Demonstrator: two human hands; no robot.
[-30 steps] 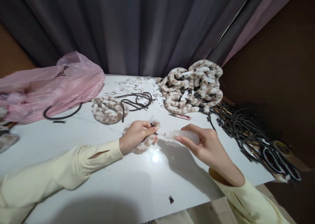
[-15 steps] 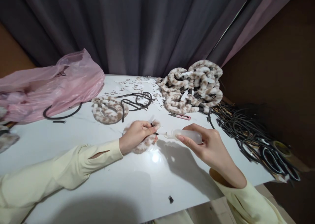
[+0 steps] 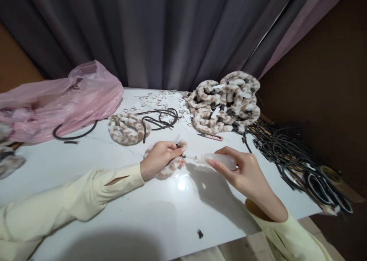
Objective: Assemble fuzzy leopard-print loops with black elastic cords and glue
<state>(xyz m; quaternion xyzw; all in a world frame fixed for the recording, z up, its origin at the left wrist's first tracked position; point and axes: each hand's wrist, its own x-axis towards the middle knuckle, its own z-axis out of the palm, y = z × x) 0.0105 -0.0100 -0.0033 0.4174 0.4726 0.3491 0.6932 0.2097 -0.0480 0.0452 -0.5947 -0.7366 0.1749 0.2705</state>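
Observation:
My left hand (image 3: 163, 157) is closed on a fluffy white-and-brown ring (image 3: 166, 171), with a dark end piece poking out by the thumb. In my right hand (image 3: 243, 169) is a translucent white squeeze bottle (image 3: 219, 160), held on its side. Its thin nozzle points left at the dark end; whether the two touch I cannot tell. Just behind the left hand lies another fluffy ring (image 3: 129, 129). Next to that ring are loose black cords (image 3: 160, 119).
A heap of fluffy rings (image 3: 226, 100) with white tags stands at the back right. Nearby lie a pink cutter (image 3: 210, 137) and small metal clasps (image 3: 146, 96). Black cords (image 3: 281, 150) pile at the right edge, a pink plastic bag (image 3: 86, 96) at left, a small black scrap (image 3: 200, 234) in front.
The bottle has drawn very slightly to the right, and its nozzle is a little farther from the dark end. My left hand keeps its hold; the view has shifted slightly.

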